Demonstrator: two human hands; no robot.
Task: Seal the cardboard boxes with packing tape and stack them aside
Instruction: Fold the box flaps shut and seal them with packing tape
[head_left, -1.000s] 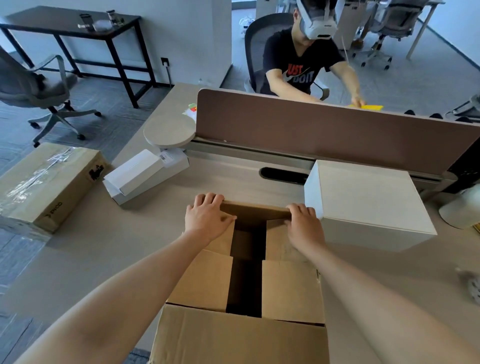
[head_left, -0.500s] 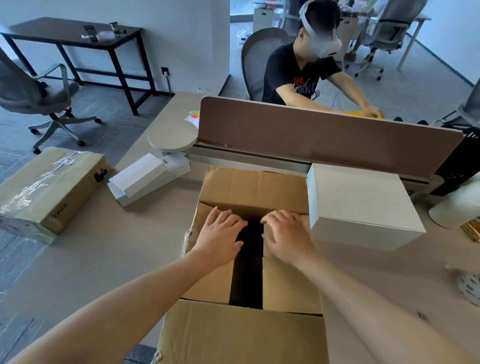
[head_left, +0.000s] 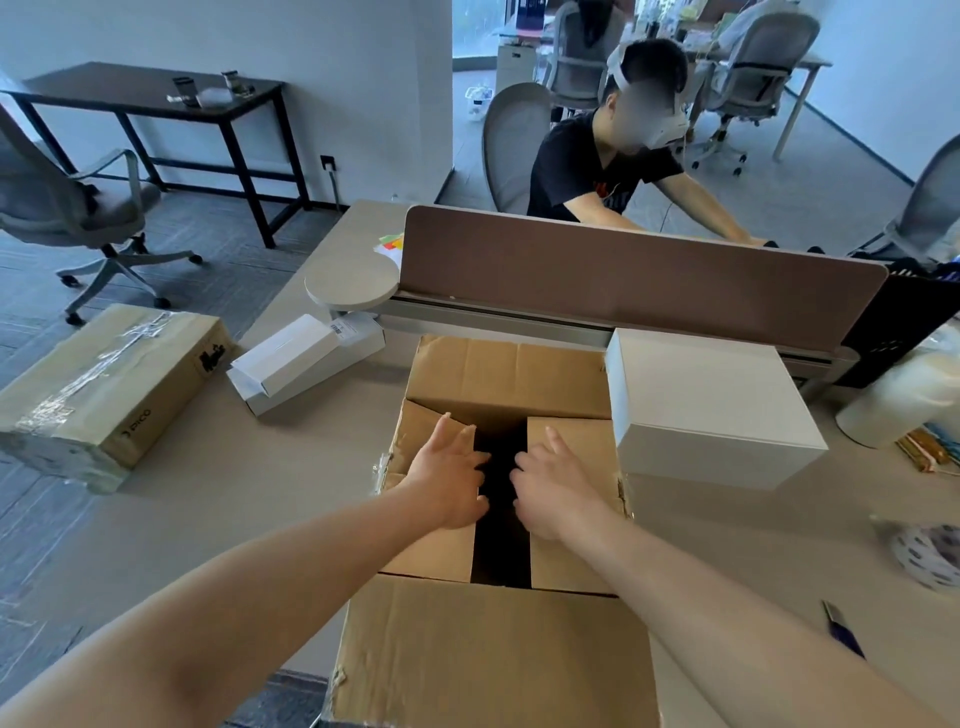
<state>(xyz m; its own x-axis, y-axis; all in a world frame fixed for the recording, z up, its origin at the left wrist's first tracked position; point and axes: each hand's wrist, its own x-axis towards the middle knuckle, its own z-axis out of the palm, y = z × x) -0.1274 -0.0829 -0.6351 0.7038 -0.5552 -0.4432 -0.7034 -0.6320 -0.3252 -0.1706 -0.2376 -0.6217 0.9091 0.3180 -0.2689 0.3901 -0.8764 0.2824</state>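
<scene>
Head view had the cardboard box (head_left: 493, 649) dead ahead of you on the desk (head_left: 234, 519), its dark gap (head_left: 500, 545) running straight away, your left hand (head_left: 447, 483) and right hand (head_left: 556, 493) spread flat on the inner flaps (head_left: 436, 551) either side, equally near, with a white box (head_left: 717, 405) just beside on the right and an office chair (head_left: 67, 208) off left.

The left forearm (head_left: 218, 623) and the right forearm (head_left: 737, 618) are bare. They reach forward from the two lower corners of the view and come nearer to each other at the wrists. The left hand (head_left: 447, 480) is palm down, with fingers spread and almost straight, pointing forward and a little to the right. The right hand (head_left: 558, 493) is palm down just beside it, not touching it. One finger points forward, and the others bend slightly toward the left hand.
</scene>
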